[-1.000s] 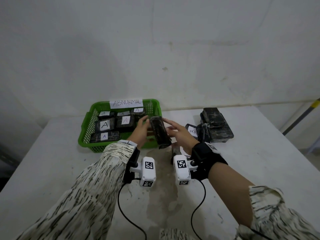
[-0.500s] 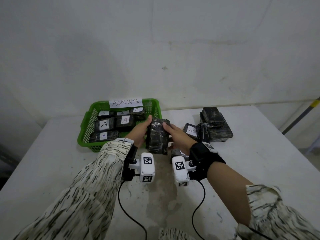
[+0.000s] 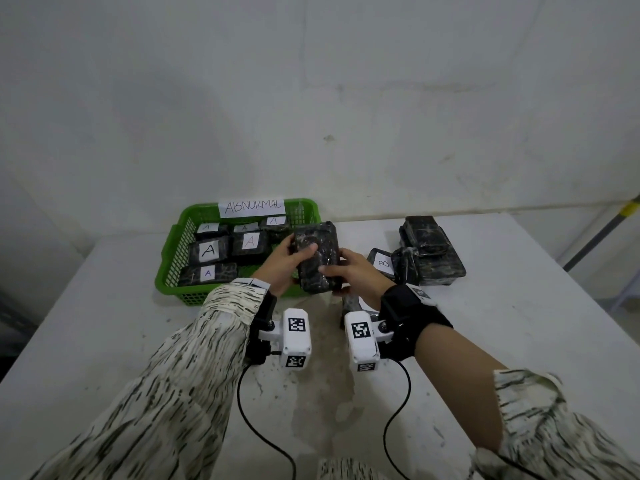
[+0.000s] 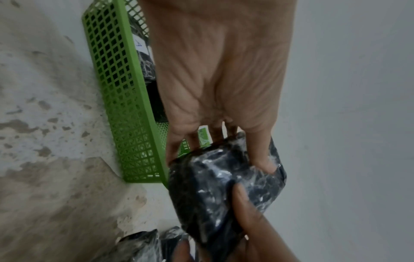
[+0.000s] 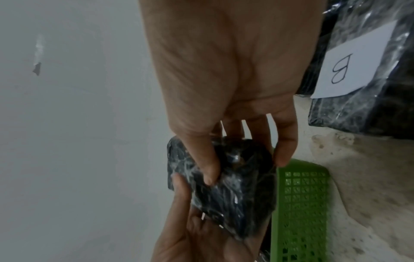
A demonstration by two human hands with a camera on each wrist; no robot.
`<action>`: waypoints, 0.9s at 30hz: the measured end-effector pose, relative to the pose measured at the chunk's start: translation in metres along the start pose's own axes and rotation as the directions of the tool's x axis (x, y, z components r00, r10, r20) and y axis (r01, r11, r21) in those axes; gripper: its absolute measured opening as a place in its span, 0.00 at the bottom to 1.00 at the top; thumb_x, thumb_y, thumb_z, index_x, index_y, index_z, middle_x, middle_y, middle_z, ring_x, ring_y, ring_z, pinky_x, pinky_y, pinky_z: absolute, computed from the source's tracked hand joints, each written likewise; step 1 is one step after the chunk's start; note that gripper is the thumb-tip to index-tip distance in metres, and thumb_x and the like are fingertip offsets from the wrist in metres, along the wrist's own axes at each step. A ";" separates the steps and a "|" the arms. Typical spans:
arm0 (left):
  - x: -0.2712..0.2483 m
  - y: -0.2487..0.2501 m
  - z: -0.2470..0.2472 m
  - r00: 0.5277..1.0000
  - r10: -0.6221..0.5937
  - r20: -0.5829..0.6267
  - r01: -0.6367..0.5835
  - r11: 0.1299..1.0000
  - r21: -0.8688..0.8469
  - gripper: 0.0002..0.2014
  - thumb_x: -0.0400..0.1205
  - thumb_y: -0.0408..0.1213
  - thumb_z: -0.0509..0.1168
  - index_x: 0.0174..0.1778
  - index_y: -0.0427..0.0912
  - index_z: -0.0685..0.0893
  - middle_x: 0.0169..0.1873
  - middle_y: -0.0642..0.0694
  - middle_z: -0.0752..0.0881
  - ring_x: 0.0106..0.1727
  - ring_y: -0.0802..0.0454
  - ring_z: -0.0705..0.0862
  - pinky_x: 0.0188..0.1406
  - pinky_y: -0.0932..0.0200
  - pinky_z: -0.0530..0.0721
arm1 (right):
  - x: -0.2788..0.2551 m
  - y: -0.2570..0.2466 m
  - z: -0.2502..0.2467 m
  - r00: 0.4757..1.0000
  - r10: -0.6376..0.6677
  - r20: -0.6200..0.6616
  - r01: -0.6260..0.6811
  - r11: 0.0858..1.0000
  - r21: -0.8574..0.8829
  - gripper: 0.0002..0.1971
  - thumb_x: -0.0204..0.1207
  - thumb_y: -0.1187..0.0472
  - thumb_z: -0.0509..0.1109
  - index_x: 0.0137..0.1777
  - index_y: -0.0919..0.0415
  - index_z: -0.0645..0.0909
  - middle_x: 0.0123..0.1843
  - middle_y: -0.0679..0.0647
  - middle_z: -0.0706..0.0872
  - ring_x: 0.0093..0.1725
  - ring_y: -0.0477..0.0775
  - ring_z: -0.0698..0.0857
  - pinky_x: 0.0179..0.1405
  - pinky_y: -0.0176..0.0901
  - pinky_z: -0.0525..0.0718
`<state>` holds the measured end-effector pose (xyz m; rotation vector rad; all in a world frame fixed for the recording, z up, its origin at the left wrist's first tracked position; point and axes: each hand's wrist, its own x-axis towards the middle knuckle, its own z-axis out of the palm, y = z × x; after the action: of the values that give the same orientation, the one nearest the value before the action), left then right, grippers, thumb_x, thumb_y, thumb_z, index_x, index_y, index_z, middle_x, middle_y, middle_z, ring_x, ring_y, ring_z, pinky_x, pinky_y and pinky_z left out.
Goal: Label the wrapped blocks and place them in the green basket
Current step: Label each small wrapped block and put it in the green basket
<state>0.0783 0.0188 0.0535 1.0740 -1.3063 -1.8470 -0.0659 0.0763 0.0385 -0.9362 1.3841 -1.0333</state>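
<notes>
A black block wrapped in clear film [image 3: 320,259] [image 4: 224,191] [image 5: 233,193] is held up in front of me, its broad face towards me, no label on that face. My left hand [image 3: 294,259] [image 4: 221,145] grips its left side, thumb on the front. My right hand [image 3: 341,271] [image 5: 241,159] grips its right side, thumb on the front. The block hovers over the near right corner of the green basket [image 3: 173,258] [image 4: 125,113] [image 5: 300,203], which holds several wrapped blocks with white "A" labels [image 3: 209,251].
A paper sign [image 3: 252,207] reading "ABNORMAL" hangs on the basket's far rim. To the right, a pile of wrapped blocks [image 3: 431,251] lies on the white table [image 3: 519,323], one bearing a "B" label [image 3: 383,264] [image 5: 351,63]. A wall stands behind.
The block was turned from edge-on to its broad face towards me and lifted slightly. Both thumbs now lie on its front face.
</notes>
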 end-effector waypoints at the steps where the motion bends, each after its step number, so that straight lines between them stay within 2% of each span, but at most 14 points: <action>1: -0.001 0.000 0.000 1.000 -0.020 0.008 0.020 0.999 0.046 0.22 0.82 0.32 0.63 0.73 0.40 0.70 0.66 0.38 0.80 0.57 0.44 0.83 0.53 0.45 0.84 | -0.001 -0.001 0.000 1.000 -0.010 -0.017 0.011 1.000 0.016 0.21 0.77 0.63 0.72 0.69 0.61 0.74 0.52 0.52 0.85 0.49 0.54 0.85 0.38 0.43 0.83; 3: -0.002 -0.003 0.001 0.999 -0.052 0.012 0.051 0.996 0.078 0.23 0.82 0.30 0.63 0.74 0.40 0.69 0.68 0.38 0.78 0.59 0.41 0.81 0.54 0.44 0.83 | -0.001 0.000 -0.001 0.999 -0.022 -0.031 0.023 0.999 0.022 0.22 0.76 0.64 0.73 0.69 0.61 0.73 0.51 0.52 0.85 0.48 0.54 0.85 0.37 0.43 0.84; 6: -0.004 -0.005 0.000 0.999 -0.034 -0.014 0.034 0.998 0.053 0.24 0.83 0.27 0.59 0.76 0.41 0.65 0.71 0.35 0.75 0.63 0.39 0.78 0.57 0.42 0.81 | -0.002 0.003 -0.003 1.000 -0.026 0.008 0.026 1.000 -0.008 0.26 0.74 0.65 0.75 0.71 0.58 0.72 0.57 0.58 0.85 0.52 0.56 0.86 0.41 0.47 0.85; 8: -0.003 -0.006 -0.002 0.998 0.005 -0.056 -0.001 0.997 0.080 0.29 0.83 0.26 0.60 0.79 0.44 0.59 0.70 0.33 0.75 0.66 0.36 0.77 0.57 0.42 0.80 | -0.002 0.005 -0.002 0.999 -0.031 0.010 0.031 0.999 -0.018 0.26 0.75 0.59 0.75 0.71 0.55 0.71 0.60 0.59 0.84 0.54 0.56 0.85 0.45 0.49 0.84; 9: -0.003 -0.007 -0.002 0.996 0.027 -0.081 -0.019 0.995 0.096 0.30 0.83 0.26 0.60 0.79 0.45 0.57 0.67 0.31 0.76 0.65 0.35 0.78 0.55 0.41 0.80 | -0.003 0.004 -0.001 0.999 -0.034 -0.001 0.034 0.999 -0.009 0.23 0.77 0.53 0.72 0.70 0.54 0.72 0.59 0.58 0.84 0.53 0.55 0.85 0.47 0.50 0.83; 11: -0.003 -0.007 -0.003 0.994 0.036 -0.099 -0.027 0.996 0.090 0.29 0.83 0.24 0.59 0.77 0.47 0.58 0.61 0.31 0.79 0.56 0.37 0.82 0.52 0.39 0.81 | -0.005 0.004 -0.001 0.999 -0.031 -0.023 0.032 0.999 0.013 0.18 0.81 0.45 0.64 0.66 0.53 0.74 0.55 0.54 0.83 0.52 0.55 0.84 0.49 0.50 0.81; 14: -0.004 -0.005 -0.002 0.997 -0.073 -0.023 0.073 0.997 -0.011 0.24 0.84 0.25 0.56 0.74 0.48 0.63 0.53 0.35 0.81 0.48 0.39 0.82 0.52 0.33 0.81 | -0.005 0.006 -0.003 0.999 -0.044 -0.017 0.044 0.999 0.006 0.11 0.81 0.51 0.67 0.60 0.52 0.76 0.60 0.54 0.83 0.63 0.56 0.82 0.50 0.51 0.79; 16: -0.004 -0.004 0.000 0.990 -0.138 -0.004 0.137 0.987 -0.088 0.21 0.86 0.29 0.54 0.73 0.49 0.66 0.52 0.38 0.80 0.50 0.38 0.81 0.51 0.33 0.80 | -0.005 0.005 -0.005 0.999 -0.046 0.019 0.046 0.999 0.017 0.12 0.78 0.59 0.72 0.59 0.55 0.75 0.61 0.56 0.83 0.62 0.58 0.83 0.49 0.54 0.82; 18: -0.005 -0.003 0.001 0.984 -0.178 0.003 0.178 0.979 -0.104 0.18 0.87 0.39 0.53 0.74 0.46 0.68 0.58 0.38 0.79 0.55 0.38 0.80 0.54 0.33 0.80 | -0.005 0.003 -0.003 0.998 -0.048 0.042 0.046 0.998 0.037 0.15 0.76 0.65 0.72 0.58 0.57 0.71 0.55 0.59 0.84 0.51 0.58 0.86 0.45 0.55 0.85; 20: -0.006 -0.003 0.002 0.969 -0.240 0.063 0.243 0.969 -0.042 0.24 0.86 0.54 0.49 0.73 0.44 0.72 0.64 0.36 0.79 0.61 0.36 0.80 0.56 0.34 0.80 | -0.004 0.002 0.000 0.998 -0.060 0.001 0.060 0.998 0.019 0.16 0.75 0.68 0.73 0.55 0.58 0.69 0.52 0.62 0.82 0.42 0.56 0.85 0.39 0.52 0.85; 22: -0.008 0.001 0.004 0.959 -0.265 0.097 0.262 0.964 0.042 0.28 0.83 0.60 0.49 0.70 0.44 0.75 0.60 0.39 0.82 0.60 0.38 0.82 0.53 0.40 0.82 | -0.003 0.002 0.001 0.996 -0.075 -0.042 0.075 0.997 0.007 0.16 0.75 0.69 0.73 0.53 0.57 0.68 0.51 0.64 0.81 0.37 0.54 0.84 0.34 0.47 0.84; 23: -0.007 0.002 0.004 0.967 -0.241 0.079 0.237 0.970 0.060 0.26 0.83 0.58 0.53 0.70 0.44 0.74 0.58 0.40 0.82 0.60 0.40 0.82 0.52 0.42 0.82 | -0.002 0.002 0.001 0.996 -0.073 -0.045 0.073 0.997 0.010 0.16 0.75 0.69 0.72 0.53 0.57 0.69 0.50 0.64 0.81 0.36 0.53 0.84 0.35 0.47 0.84; 25: -0.003 0.002 0.004 0.988 -0.155 -0.012 0.155 0.986 0.067 0.23 0.82 0.45 0.63 0.72 0.45 0.71 0.60 0.40 0.81 0.64 0.40 0.79 0.56 0.42 0.80 | -0.003 0.002 0.000 0.998 -0.053 -0.021 0.053 0.998 0.024 0.16 0.75 0.70 0.71 0.56 0.58 0.69 0.48 0.62 0.82 0.37 0.54 0.84 0.42 0.53 0.83; 27: 0.000 0.001 0.003 0.993 -0.103 -0.060 0.107 0.992 0.072 0.25 0.80 0.35 0.66 0.73 0.46 0.68 0.62 0.38 0.79 0.62 0.41 0.79 0.55 0.42 0.80 | -0.004 0.001 -0.002 0.999 -0.035 0.005 0.034 0.999 0.022 0.17 0.76 0.70 0.70 0.60 0.57 0.70 0.47 0.58 0.83 0.41 0.56 0.83 0.49 0.58 0.82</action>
<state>0.0757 0.0197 0.0553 1.2468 -1.3183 -1.8428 -0.0674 0.0810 0.0385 -0.9495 1.3537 -1.0685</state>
